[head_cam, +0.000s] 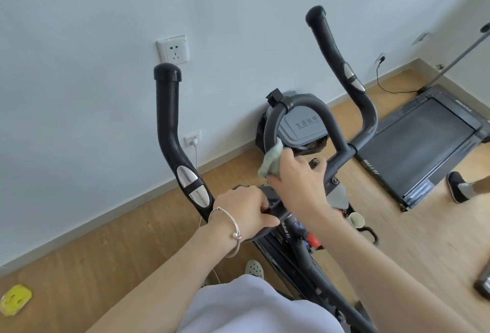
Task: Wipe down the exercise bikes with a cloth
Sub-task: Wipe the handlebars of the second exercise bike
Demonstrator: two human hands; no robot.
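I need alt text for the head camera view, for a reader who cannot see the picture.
A person's right hand holds a pale green cloth against the looped middle bar of a black bike, while the left hand grips the bike lower down. A grey bin and a treadmill stand behind on a wooden floor.

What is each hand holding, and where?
The right hand holds a bunched green cloth by its near end, against the bike's looped bar. The left hand grips the black block at the handlebar's middle.
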